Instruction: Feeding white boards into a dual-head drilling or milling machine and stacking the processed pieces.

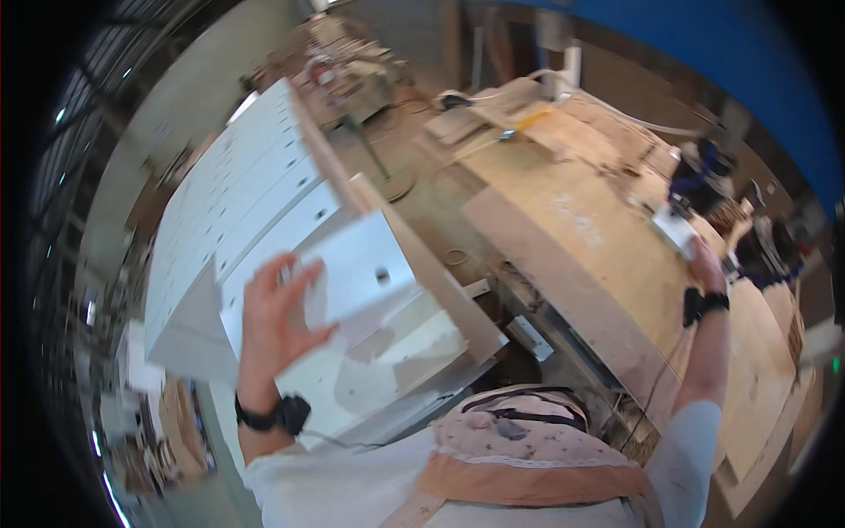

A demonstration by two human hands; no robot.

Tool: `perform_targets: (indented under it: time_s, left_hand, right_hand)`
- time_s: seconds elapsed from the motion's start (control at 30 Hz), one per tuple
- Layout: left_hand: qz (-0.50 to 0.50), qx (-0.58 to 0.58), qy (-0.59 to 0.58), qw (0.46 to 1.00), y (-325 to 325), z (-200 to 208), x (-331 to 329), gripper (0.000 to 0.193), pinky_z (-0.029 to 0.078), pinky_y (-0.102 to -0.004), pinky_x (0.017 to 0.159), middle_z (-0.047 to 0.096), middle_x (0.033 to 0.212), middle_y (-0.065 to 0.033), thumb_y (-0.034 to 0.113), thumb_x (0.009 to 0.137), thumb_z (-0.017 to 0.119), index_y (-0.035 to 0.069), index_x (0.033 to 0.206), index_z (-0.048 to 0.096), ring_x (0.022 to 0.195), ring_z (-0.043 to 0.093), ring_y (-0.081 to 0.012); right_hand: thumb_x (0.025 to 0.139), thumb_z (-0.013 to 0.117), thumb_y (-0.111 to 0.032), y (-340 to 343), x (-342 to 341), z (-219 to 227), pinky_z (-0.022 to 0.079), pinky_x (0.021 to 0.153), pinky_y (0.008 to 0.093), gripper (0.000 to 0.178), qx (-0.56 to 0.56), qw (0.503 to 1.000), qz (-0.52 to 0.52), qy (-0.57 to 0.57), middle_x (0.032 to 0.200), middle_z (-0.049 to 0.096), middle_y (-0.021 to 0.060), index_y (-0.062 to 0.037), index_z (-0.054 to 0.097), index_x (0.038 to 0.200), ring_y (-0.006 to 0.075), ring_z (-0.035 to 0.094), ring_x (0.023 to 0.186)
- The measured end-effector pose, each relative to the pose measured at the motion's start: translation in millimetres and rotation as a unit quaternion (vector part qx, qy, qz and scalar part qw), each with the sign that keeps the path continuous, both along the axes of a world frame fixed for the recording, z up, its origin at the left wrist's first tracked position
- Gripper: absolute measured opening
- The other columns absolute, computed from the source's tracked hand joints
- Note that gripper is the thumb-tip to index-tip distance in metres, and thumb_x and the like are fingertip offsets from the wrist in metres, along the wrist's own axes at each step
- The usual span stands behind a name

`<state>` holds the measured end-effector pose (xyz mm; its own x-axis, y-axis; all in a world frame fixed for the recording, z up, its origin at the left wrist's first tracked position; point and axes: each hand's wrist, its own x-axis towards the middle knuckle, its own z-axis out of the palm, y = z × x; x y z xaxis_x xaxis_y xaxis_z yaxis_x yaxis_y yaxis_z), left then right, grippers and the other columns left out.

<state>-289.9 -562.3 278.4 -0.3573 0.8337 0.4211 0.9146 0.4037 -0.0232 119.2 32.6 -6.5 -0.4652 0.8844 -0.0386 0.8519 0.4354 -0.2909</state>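
My left hand hovers at or just over a white panel with a dark hole, its fingers curled but apart and holding nothing. Whether the fingertips touch the panel is hard to tell. It tops a row of similar white panels laid side by side on the left. Far out to the right, my right hand grips the near end of a small white rectangular piece over the plywood bench. The fingers are partly hidden, and the piece's exact kind does not show.
Dark power tools stand beyond the white piece, at the plywood bench's far right side. A yellow-handled tool lies toward its back. Between bench and panels runs a gap with a white bracket-like strip. Wood scraps are piled behind.
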Motion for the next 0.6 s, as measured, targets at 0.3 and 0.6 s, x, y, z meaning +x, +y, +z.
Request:
perform_targets:
  time_s: [0.3, 0.6]
  left_hand:
    - [0.111, 0.012, -0.018, 0.994, -41.3, -3.7, -107.5, 0.056, 0.031, -0.0429, 0.109, 0.047, 0.139, -0.0142, 0.02, 0.067, 0.08, 0.013, 0.12, 0.065, 0.131, 0.039, -0.0337]
    - [-0.227, 0.121, -0.193, 0.947, 90.4, -114.5, 28.2, 0.043, 0.046, -0.0431, 0.093, 0.063, 0.104, -0.0137, 0.006, 0.065, 0.08, 0.006, 0.106, 0.066, 0.103, 0.058, -0.0342]
  right_hand:
    - [0.078, 0.068, -0.006, -188.8, -43.1, 84.1, 0.039, 0.103, 0.0366, 0.052, 0.046, 0.959, 0.173, 0.22, 0.132, 0.054, 0.0143, -0.006, 0.054, 0.129, 0.0308, 0.05, 0.124]
    - [0.092, 0.055, -0.004, -383.5, 247.7, 62.8, 0.045, 0.098, 0.0337, 0.035, 0.146, 0.836, -0.342, 0.404, 0.12, 0.062, 0.0138, 0.002, 0.054, 0.126, 0.0225, 0.059, 0.113]
